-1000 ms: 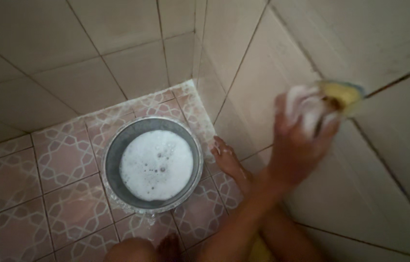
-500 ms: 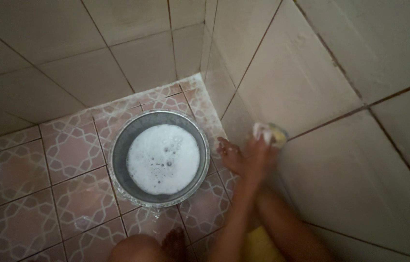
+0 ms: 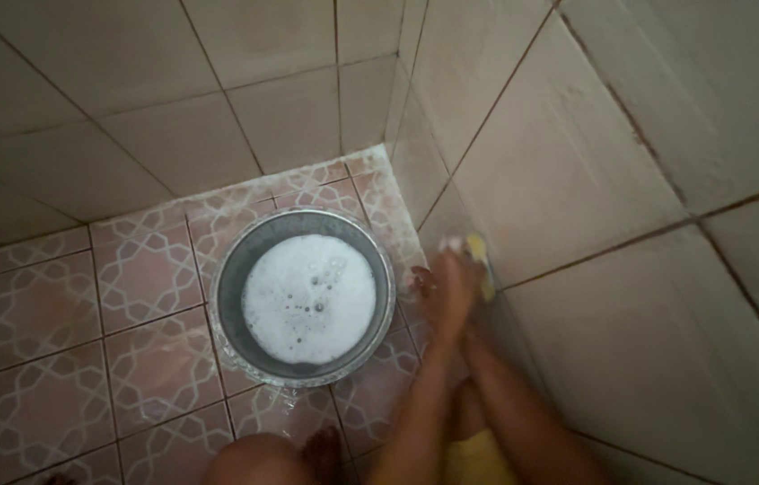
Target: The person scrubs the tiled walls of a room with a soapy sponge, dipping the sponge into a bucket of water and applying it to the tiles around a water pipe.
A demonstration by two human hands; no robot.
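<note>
Right hand presses a yellow sponge w/ white foam against the low wall tile, near the corner just above the floor. Sponge sits under & beyond the fingers, its yellow edge poking out on the far side; fingers curled over it, close together, gripping it. Left hand not seen. Just left of the hand, a metal basin of sudsy water stands on the patterned floor tiles. Bare foot partly behind the hand; motion blur hides detail.

Basin blocks corner floor (suds-filled); patterned tiles leftward open.
</note>
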